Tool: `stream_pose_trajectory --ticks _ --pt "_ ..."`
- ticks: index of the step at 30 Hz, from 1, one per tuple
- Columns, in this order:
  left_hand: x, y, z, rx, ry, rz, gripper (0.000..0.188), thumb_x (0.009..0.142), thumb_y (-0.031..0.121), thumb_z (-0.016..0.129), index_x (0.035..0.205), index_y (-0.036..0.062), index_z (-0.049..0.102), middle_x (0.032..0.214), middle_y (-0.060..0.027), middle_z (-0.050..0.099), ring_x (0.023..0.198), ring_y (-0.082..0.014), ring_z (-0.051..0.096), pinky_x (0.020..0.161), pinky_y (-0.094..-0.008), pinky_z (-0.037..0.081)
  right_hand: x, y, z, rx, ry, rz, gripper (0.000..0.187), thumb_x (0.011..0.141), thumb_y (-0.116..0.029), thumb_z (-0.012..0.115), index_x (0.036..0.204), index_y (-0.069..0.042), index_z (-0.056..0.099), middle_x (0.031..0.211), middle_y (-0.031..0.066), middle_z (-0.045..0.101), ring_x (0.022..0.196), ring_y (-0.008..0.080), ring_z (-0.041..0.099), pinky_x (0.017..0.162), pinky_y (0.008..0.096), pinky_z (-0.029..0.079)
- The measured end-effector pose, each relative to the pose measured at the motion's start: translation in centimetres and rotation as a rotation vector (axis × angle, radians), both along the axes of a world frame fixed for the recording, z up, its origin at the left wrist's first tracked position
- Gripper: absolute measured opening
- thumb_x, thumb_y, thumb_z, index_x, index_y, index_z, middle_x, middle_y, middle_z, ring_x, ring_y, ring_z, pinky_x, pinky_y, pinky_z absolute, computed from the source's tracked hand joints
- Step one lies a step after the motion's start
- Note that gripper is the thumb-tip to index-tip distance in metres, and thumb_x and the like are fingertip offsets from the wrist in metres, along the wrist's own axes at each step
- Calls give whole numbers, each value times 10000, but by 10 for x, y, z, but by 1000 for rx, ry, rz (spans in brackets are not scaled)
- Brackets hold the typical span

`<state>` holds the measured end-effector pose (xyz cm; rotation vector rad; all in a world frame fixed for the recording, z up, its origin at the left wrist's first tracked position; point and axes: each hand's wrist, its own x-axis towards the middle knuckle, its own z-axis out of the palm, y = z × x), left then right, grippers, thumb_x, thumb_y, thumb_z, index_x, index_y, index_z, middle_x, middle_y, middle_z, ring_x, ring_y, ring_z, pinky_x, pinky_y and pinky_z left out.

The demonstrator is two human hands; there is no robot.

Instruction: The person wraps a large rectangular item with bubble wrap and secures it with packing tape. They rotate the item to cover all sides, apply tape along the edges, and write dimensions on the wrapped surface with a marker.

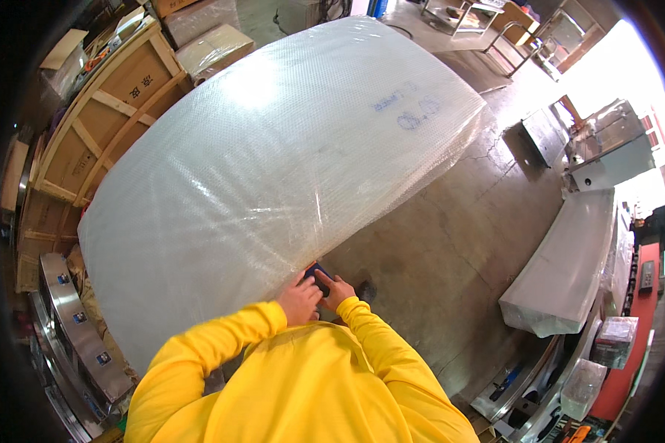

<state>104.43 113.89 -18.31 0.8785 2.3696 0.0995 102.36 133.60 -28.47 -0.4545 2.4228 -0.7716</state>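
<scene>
A concrete floor spreads out to the right of the person's hands. Ahead of both hands, and reaching far to their left, stands a huge bundle swathed in clear bubble wrap, blue marks on its far right part; its near edge comes right up to the hands. Well to their left, past the bundle, is a timber-framed wooden crate. Well to their right lies a long block in pale, translucent wrapping, and beyond it runs a red strip. Curved metal panels stand far left of the hands. Two small wrapped packages sit by the red strip, far right of the hands.

The left hand has its fingers bent against the left side of a dark blue object; whether it grips is unclear. The right hand is closed around the object's right side. The object sits between the two hands, at the bundle's near edge; whether it touches the wrap cannot be told.
</scene>
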Motion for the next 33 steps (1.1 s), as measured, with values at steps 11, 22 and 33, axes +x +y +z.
stream_pose_trajectory --ticks 11,22,33 --pt "-63 23 -32 -648 249 -917 489 1012 455 435 1322 152 662 1453 -71 570 1396 -341 427 1189 -528 223 -4 -30 57 272 36 125 584 810 -423 724 1356 -247 612 1059 166 724 972 379 702 791 453 578" --pt "-112 99 -26 739 -966 965 711 947 701 474 1225 71 655 1070 -73 715 992 -234 673 872 -474 526 34 154 140 -255 384 -476 791 713 -272 836 1437 -160 540 1104 161 704 983 342 704 849 402 571" --pt "-204 188 -31 925 -1271 1281 362 1038 463 497 1114 146 654 1023 -13 686 855 -173 652 751 -370 539 -113 248 146 -427 416 -155 797 699 -223 854 1431 -124 553 893 148 669 754 308 670 721 378 564"
